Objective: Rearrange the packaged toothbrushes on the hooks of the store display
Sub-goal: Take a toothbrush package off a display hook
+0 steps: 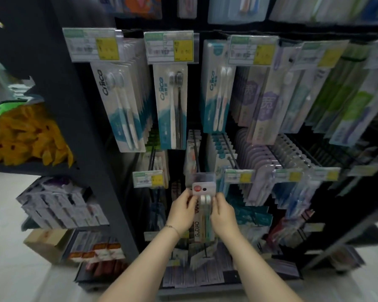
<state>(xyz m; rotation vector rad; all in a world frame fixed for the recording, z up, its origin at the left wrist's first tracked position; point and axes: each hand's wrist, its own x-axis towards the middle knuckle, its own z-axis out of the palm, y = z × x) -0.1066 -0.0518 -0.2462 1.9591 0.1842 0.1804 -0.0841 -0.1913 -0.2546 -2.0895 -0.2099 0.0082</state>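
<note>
A toothbrush pack [203, 190] with a red round label and a hang hole near its top hangs upright at the middle of the second hook row. My left hand [181, 211] grips its left edge and my right hand [223, 211] grips its right edge. The top of the pack sits just below a clear tag holder at the tip of a black hook [197, 153]. Other toothbrush packs [171, 105] fill the hooks above and to both sides. The lower part of the held pack is partly hidden between my hands.
Price tags [150, 178] stick out at the hook tips. A dark shelf post [92, 136] stands to the left, with yellow bags [24, 136] and boxed goods [59, 205] on its shelves. More packs [194, 271] crowd the lower rows.
</note>
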